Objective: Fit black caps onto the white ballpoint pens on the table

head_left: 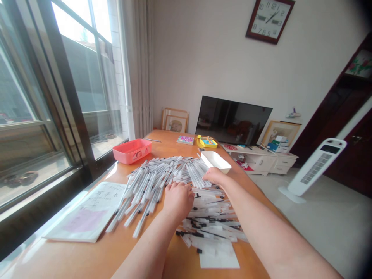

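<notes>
Over a wooden table (87, 260), a person's two bare hands worked among clear pens (147, 182), too many and too tangled to count. The left hand (178, 198) lay with its fingers bent over the near edge of the heap; whether it had hold of a pen could not be told. The right hand (214, 176) curled, nearly closed, at the heap's right end, its fingertips partly hidden and its hold equally unclear.

Fanned out beyond and to the left of the hands were the pens, many with black ends; a second spread of clear and black pen parts (213, 224) lay between the forearms, partly covering one white sheet (219, 259). Around them sat one white tray (216, 160), just beyond the right hand, one coral-red bin (128, 156), one notebook (95, 201) and, farther off, one lone pen (153, 140), one colourful booklet (185, 140) and one yellow box (208, 143).

The orange-brown tabletop caught daylight from the window (84, 66) at left. Across the room stood one dark television (232, 120), one white cabinet (261, 161) and one tower fan (316, 166) on a pale floor (314, 224), with one square clock (270, 20) on the wall.
</notes>
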`<state>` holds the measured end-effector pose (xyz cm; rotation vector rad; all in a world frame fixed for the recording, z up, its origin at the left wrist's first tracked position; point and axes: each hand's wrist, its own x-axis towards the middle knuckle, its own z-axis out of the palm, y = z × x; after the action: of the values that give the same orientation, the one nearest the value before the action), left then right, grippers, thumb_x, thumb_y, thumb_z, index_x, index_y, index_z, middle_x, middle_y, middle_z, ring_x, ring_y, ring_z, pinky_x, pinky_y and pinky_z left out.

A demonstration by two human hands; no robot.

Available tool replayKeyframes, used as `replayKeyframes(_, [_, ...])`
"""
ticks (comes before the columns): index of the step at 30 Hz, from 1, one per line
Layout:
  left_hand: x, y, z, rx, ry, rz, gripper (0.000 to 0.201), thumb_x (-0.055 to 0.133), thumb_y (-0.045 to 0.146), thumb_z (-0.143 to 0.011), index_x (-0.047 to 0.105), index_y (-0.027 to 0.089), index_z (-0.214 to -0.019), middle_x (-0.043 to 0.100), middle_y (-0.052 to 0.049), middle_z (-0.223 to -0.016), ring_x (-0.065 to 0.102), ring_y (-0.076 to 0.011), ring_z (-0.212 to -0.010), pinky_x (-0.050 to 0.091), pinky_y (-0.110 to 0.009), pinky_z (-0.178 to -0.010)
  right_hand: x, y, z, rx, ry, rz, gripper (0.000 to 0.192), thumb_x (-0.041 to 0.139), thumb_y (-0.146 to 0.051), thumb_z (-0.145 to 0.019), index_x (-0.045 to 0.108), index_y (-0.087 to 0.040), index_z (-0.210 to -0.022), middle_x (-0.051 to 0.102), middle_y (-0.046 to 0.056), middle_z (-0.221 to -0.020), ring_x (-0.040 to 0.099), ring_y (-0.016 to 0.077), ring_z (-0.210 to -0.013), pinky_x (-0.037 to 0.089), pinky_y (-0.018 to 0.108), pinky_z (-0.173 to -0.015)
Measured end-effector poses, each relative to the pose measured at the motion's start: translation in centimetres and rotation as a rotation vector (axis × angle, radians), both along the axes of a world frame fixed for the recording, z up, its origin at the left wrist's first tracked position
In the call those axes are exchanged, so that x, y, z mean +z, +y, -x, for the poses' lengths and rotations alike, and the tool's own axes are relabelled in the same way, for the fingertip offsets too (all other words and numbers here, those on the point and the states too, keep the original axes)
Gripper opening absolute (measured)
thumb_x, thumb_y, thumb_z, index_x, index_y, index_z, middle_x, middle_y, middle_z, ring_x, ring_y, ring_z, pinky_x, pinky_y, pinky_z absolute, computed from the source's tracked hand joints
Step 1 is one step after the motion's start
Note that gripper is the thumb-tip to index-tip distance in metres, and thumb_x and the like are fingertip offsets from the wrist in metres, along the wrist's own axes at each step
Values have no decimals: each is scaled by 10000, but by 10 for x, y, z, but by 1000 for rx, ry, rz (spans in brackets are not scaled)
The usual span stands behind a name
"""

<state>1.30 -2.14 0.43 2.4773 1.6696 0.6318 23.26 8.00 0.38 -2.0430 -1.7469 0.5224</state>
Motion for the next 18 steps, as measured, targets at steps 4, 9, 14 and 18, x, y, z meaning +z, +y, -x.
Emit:
replayKeyframes(4, [4, -2, 0, -3, 8, 30, 297, 454, 391, -961, 720, 262, -936, 726, -79, -1082, 624, -295, -1058, 418, -448, -945, -9, 4, 2, 77, 2, 31, 209, 804, -291, -728, 706, -123, -806, 638, -4, -703, 597, 152, -678, 421, 230, -589])
replayKeyframes(9, [7, -4, 0, 5, 31, 72, 298, 458, 376, -956, 728, 251, -931, 720, -94, -1108, 616, -297, -1100, 414, -436, -970, -13, 1, 20, 138, 31, -42, 276, 814, -327, -658, 707, -175, -862, 648, -35, -706, 560, 123, -651, 365, 206, -566])
replayKeyframes(14, [7, -2, 1, 13, 30, 89, 283, 477, 383, -946, 730, 254, -939, 720, -90, -1129, 597, -292, -1142, 397, -425, -994, -1, -5, 34, 178, 84, -66, 292, 733, -443, -779, 738, -202, -945, 714, -21, -800, 628, 140, -707, 421, 198, -594])
replayKeyframes(18, [4, -1, 2, 18, 17, 63, 287, 482, 393, -940, 728, 249, -906, 723, -92, -1096, 597, -299, -1123, 393, -449, -989, 13, -4, 17, 5, 21, -117, 226, 594, -317, -905, 752, -163, -956, 741, 44, -906, 671, 188, -844, 457, 222, -681])
